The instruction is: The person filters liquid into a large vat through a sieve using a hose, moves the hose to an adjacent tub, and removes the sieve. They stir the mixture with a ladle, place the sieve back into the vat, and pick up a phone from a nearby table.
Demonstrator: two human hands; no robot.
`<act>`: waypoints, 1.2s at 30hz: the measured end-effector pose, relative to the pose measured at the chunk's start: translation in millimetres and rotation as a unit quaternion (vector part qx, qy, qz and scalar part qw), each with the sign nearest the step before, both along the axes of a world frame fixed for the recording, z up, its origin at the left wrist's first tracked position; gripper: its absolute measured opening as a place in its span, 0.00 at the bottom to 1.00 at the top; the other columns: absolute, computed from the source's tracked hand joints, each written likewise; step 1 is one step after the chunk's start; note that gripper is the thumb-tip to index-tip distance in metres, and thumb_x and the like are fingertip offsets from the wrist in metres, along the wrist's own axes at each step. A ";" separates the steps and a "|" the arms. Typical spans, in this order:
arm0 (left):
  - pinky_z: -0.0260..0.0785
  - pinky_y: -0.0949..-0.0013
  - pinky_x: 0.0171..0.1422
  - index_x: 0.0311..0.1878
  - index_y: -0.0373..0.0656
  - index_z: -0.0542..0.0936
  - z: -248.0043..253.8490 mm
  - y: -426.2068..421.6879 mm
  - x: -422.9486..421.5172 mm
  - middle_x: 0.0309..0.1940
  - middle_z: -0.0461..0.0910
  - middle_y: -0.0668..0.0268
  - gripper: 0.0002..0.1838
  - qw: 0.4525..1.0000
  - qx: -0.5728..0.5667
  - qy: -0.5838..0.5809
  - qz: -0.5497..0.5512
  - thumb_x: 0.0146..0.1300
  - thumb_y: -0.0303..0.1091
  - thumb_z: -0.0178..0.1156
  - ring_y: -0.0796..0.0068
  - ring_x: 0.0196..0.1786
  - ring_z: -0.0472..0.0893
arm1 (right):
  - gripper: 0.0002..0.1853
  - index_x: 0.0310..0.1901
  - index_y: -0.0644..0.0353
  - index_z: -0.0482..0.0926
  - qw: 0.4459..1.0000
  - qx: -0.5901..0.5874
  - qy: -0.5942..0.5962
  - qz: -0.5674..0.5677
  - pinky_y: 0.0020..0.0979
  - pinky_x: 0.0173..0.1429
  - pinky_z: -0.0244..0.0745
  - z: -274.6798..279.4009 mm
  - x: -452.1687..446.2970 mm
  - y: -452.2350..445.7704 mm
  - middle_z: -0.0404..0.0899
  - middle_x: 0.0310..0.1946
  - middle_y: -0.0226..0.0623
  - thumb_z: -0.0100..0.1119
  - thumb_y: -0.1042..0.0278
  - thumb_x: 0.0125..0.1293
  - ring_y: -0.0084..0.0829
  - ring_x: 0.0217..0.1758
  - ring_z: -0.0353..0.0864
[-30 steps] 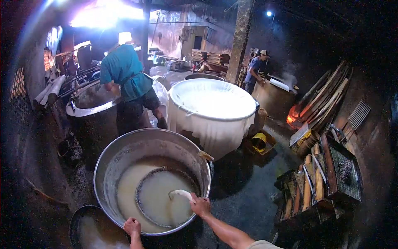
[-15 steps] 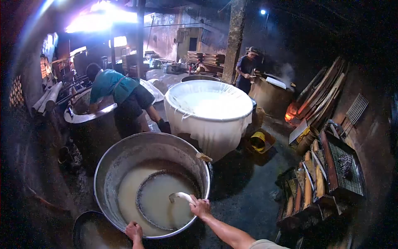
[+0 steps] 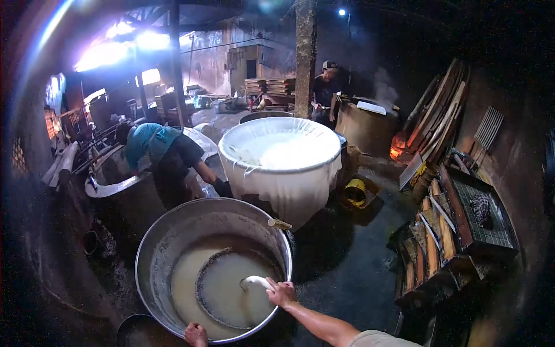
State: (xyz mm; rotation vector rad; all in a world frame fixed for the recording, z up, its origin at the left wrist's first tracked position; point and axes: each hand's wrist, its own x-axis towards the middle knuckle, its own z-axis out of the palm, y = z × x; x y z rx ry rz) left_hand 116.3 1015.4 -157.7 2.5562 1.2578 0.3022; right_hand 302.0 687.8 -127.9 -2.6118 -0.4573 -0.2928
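Note:
A large metal pot (image 3: pixel 151 248) holds cloudy, pale liquid, with a ring of dark specks on its surface. My right hand (image 3: pixel 281 294), at the pot's right side, is closed round the end of a curved white handle (image 3: pixel 258 281), whose far end reaches the liquid. What the handle carries under the surface is hidden. My left hand (image 3: pixel 196 334) is closed on the near rim of the same pot. A short wooden piece (image 3: pixel 280 224) sits on the rim at the right.
A cloth-lined vat (image 3: pixel 280 191) stands behind the pot. One person (image 3: pixel 167 153) bends at a left vat; another person (image 3: pixel 326 92) stands by a steaming vat (image 3: pixel 367 130). Fire (image 3: pixel 397 147), stacked wood (image 3: pixel 432 237) and a yellow bucket (image 3: pixel 355 193) are at the right.
The view has shifted, and the pot and hands sit slightly lower in it. The person at the left has bent further down. Both my hands keep their holds.

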 end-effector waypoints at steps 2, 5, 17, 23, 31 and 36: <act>0.75 0.55 0.42 0.29 0.49 0.85 1.7 -2.2 0.5 0.30 0.84 0.56 0.09 0.999 0.040 -0.010 -0.004 0.46 0.37 0.59 0.54 0.34 0.83 | 0.28 0.61 0.39 0.73 1.000 -0.011 0.004 -0.006 0.40 0.52 0.70 -1.0 -0.4 0.1 0.81 0.30 0.40 0.58 0.51 0.56 0.39 0.36 0.81; 0.75 0.54 0.42 0.28 0.49 0.85 15.6 -8.4 0.3 0.29 0.84 0.57 0.09 1.000 0.019 0.009 0.005 0.45 0.37 0.59 0.54 0.34 0.83 | 0.27 0.60 0.39 0.73 1.000 0.004 0.008 -0.007 0.40 0.52 0.70 -0.1 -0.2 0.6 0.81 0.30 0.41 0.58 0.51 0.56 0.39 0.36 0.81; 0.72 0.52 0.40 0.26 0.43 0.80 -0.5 0.0 -2.4 0.29 0.82 0.53 0.11 1.000 0.006 -0.012 0.001 0.42 0.40 0.58 0.50 0.34 0.81 | 0.28 0.61 0.41 0.73 1.000 0.000 -0.006 0.004 0.42 0.52 0.68 -6.3 0.8 -0.9 0.81 0.29 0.40 0.59 0.51 0.56 0.39 0.36 0.81; 0.74 0.53 0.41 0.25 0.45 0.81 4.1 -3.7 -0.5 0.28 0.83 0.54 0.09 1.000 0.008 -0.006 0.011 0.43 0.38 0.57 0.51 0.36 0.82 | 0.28 0.61 0.40 0.72 1.000 -0.010 0.016 0.005 0.42 0.52 0.68 -8.5 2.3 -0.6 0.81 0.29 0.39 0.59 0.52 0.55 0.39 0.37 0.81; 0.75 0.56 0.41 0.27 0.50 0.84 -12.6 6.9 -2.8 0.29 0.84 0.57 0.09 0.998 -0.040 -0.050 0.011 0.42 0.38 0.59 0.54 0.35 0.83 | 0.27 0.60 0.40 0.72 0.999 0.009 0.025 0.018 0.45 0.53 0.68 -10.6 3.4 -2.7 0.82 0.31 0.42 0.57 0.51 0.56 0.42 0.38 0.81; 0.75 0.55 0.41 0.28 0.52 0.85 5.9 -5.3 0.0 0.29 0.84 0.58 0.09 1.000 0.014 -0.022 0.007 0.42 0.37 0.59 0.55 0.34 0.83 | 0.27 0.60 0.41 0.72 0.999 -0.016 0.039 0.018 0.45 0.53 0.68 1.1 1.8 -3.7 0.82 0.33 0.42 0.56 0.51 0.57 0.42 0.39 0.82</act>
